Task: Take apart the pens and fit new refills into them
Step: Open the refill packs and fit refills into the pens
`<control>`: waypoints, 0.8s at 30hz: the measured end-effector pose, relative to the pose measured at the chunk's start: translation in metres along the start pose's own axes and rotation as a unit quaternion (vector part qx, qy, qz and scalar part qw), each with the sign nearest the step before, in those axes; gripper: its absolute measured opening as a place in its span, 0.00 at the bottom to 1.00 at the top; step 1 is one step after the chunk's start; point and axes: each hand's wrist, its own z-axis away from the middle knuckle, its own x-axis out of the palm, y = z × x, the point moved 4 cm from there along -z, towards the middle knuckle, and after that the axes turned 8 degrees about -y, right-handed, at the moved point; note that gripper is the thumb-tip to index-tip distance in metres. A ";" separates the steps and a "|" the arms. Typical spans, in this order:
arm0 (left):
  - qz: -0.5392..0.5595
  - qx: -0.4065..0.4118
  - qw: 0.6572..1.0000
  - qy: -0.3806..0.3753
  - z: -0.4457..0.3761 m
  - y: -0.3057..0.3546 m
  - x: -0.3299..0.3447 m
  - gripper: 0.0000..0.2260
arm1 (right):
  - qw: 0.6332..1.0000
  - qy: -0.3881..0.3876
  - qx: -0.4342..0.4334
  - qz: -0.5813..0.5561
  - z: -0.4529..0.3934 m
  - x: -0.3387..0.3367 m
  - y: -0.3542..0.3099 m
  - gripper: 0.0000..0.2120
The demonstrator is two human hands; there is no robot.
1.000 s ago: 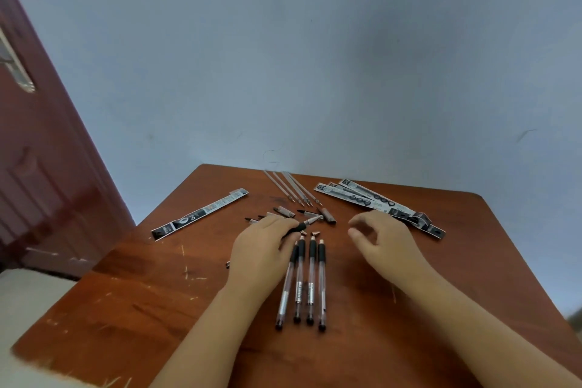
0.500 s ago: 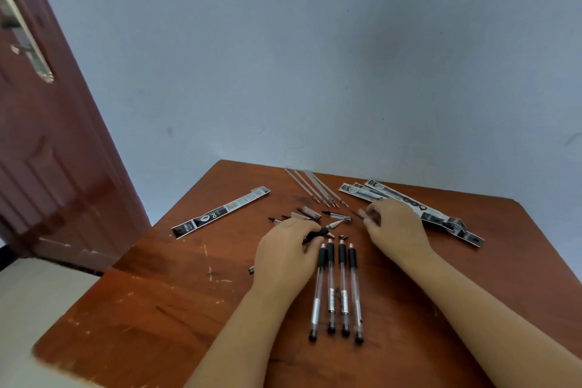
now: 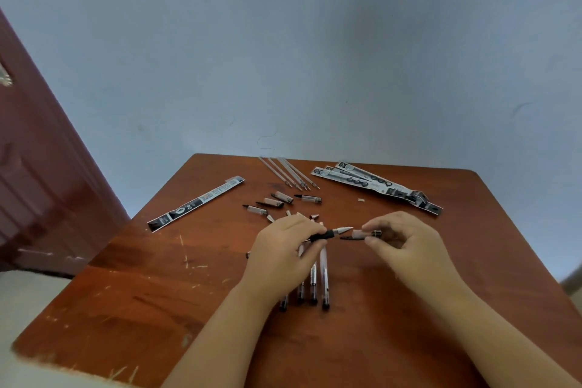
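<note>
Left hand: the left hand [image 3: 283, 249] is seen at the centre of the frame, its fingers curled round a pen [image 3: 330, 233] whose metal tip is pointed right.
Right hand: the right hand [image 3: 406, 239] is placed just right of centre, and a clear cap [image 3: 362, 234] is pinched between thumb and fingertips, close to the pen tip but apart from it.
Pens: a row of four pens [image 3: 324, 280] is laid side by side on the tabletop [image 3: 157, 293], partly hidden under the left hand.
Loose parts: small caps and tips [image 3: 277, 200] are scattered above the hands.
Refills: thin refills [image 3: 289, 173] are fanned out at the far edge, upper centre.
Packets: one packet [image 3: 195, 203] is laid left of centre; several packets [image 3: 378, 184] are overlapped at upper right.
Door: a red-brown door [image 3: 41, 167] is seen at the left edge.
</note>
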 end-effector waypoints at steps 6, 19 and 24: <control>0.001 -0.005 1.000 0.000 0.001 -0.002 0.001 0.12 | 0.998 0.024 -0.029 0.044 0.002 -0.002 0.000 0.09; 0.021 0.022 0.999 -0.039 0.003 0.007 0.005 0.12 | 0.992 -0.021 -0.104 0.061 0.004 0.007 -0.003 0.10; 0.062 0.003 0.997 -0.056 0.003 0.007 0.004 0.12 | 0.995 -0.043 -0.085 0.022 0.002 -0.003 -0.003 0.09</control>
